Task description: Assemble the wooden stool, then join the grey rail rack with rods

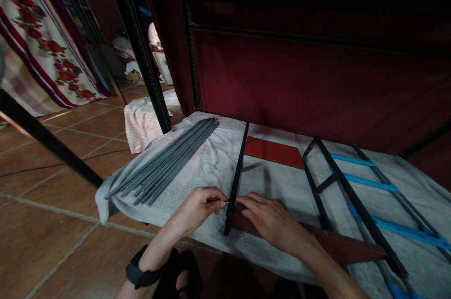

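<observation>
My left hand point(202, 204) is closed in a pinch on a small screw point(226, 202), held against the left side of a black metal bar point(238, 169). Only a glint of that piece shows between thumb and forefinger. Across the bar, my right hand point(266, 216) has its fingers stretched out, tips touching the bar's right side. Partly hidden beneath that hand, a reddish-brown board point(338, 245) runs to the right. A second reddish-brown board point(273, 151) joins the bar farther back. A few tiny metal bits point(217, 166) lie on the cloth left of the bar.
A bundle of grey rods point(172, 158) lies to the left on the white cloth point(197, 181). At right stands a black frame point(355, 200) beside blue slats point(369, 184). A dark rack post point(141, 50) rises at the left, before a maroon curtain point(299, 82).
</observation>
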